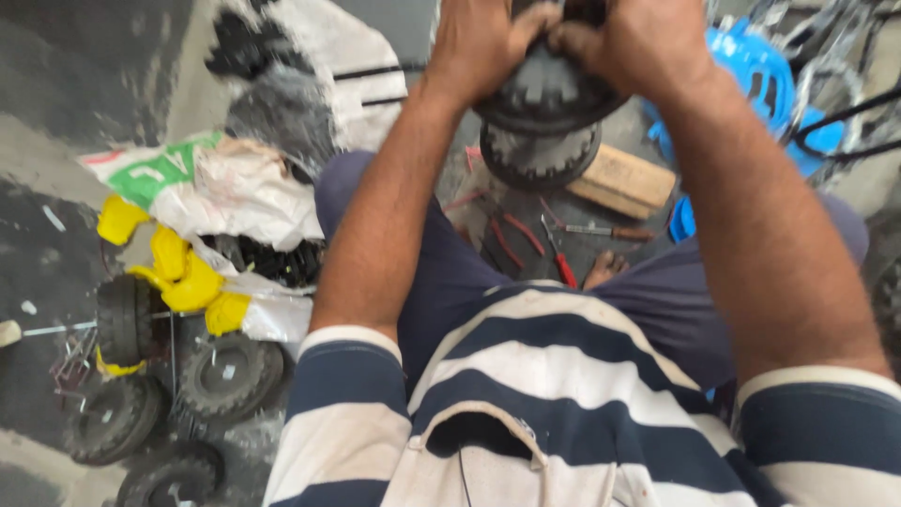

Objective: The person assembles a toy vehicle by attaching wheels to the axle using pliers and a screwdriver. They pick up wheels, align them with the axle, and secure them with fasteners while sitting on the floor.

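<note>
My left hand [483, 42] and my right hand [633, 42] both grip a black plastic toy wheel [549, 94], held up in front of me at the top of the head view. A second black wheel [540, 155] lies directly under it on the floor. My thumbs meet on top of the held wheel. I sit on the floor in dark blue trousers and a striped shirt.
A wooden block [624, 178], red-handled pliers [561, 255] and a screwdriver [610, 232] lie between my legs. Left are several black wheels [225, 376], yellow plastic parts [183, 272] and a white sack [221, 188]. Blue plastic pieces [765, 80] sit at the upper right.
</note>
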